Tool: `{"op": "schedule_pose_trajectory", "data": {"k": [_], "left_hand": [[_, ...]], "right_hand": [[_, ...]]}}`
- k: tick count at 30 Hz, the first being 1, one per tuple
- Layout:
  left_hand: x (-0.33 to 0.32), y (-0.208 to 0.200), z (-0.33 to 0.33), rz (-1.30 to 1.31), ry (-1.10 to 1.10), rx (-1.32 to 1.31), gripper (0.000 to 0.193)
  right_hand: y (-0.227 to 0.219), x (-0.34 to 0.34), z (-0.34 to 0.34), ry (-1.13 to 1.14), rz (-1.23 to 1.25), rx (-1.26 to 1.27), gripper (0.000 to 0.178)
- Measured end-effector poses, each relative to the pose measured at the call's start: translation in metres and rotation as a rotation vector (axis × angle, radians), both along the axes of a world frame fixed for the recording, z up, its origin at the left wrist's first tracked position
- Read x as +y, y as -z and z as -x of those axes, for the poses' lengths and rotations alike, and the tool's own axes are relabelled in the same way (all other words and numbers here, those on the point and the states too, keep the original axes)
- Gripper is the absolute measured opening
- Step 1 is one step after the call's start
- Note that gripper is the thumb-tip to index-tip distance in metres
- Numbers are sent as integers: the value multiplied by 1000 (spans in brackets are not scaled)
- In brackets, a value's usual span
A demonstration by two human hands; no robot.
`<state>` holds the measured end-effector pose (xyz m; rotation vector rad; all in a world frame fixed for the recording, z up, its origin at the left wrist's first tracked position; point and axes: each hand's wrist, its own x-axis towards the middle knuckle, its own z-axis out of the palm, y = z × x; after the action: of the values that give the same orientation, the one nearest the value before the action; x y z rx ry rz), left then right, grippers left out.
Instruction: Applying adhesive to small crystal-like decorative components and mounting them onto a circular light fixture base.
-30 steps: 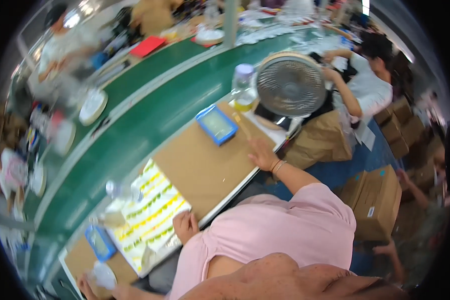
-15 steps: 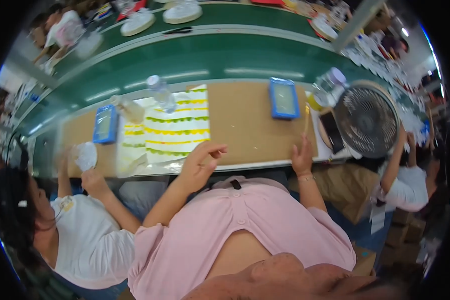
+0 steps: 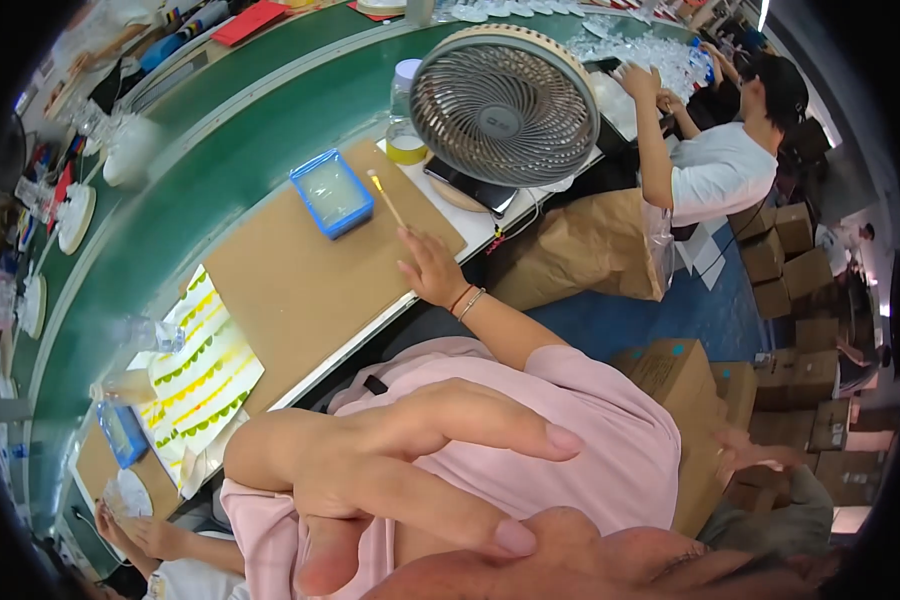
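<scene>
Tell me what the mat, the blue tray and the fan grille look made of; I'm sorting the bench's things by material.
Mat: looks like brown cardboard or kraft board, matte and flat with cut edges. Blue tray: probably plastic, with a smooth, even-coloured rim; its pale contents are unclear. Fan grille: thin grey radial ribs, either plastic or painted wire; the picture cannot settle which.

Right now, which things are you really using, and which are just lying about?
In use:
right hand, resting on the brown mat
thin stick just past its fingers
blue tray
left hand, raised near the camera

Lying about:
fan
striped sheets
jar
boxes
</scene>
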<state>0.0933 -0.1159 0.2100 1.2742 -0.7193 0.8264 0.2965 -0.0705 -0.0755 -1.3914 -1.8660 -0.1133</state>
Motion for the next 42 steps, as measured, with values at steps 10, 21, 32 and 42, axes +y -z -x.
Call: {"op": "schedule_pose_trajectory", "data": {"k": [10, 21, 32, 42], "left_hand": [[12, 20, -20, -7, -137, 277, 45], [39, 210, 11, -317, -1044, 1189, 10], [43, 265, -29, -974, -1445, 1147, 46], [40, 270, -31, -951, -1448, 1204, 50]], "right_hand": [[-5, 3, -4, -22, -52, 33, 60], [-3, -1, -11, -105, -50, 82, 53], [-2, 4, -14, -173, -107, 90, 48], [1, 2, -19, -243, -109, 136, 45]]}}
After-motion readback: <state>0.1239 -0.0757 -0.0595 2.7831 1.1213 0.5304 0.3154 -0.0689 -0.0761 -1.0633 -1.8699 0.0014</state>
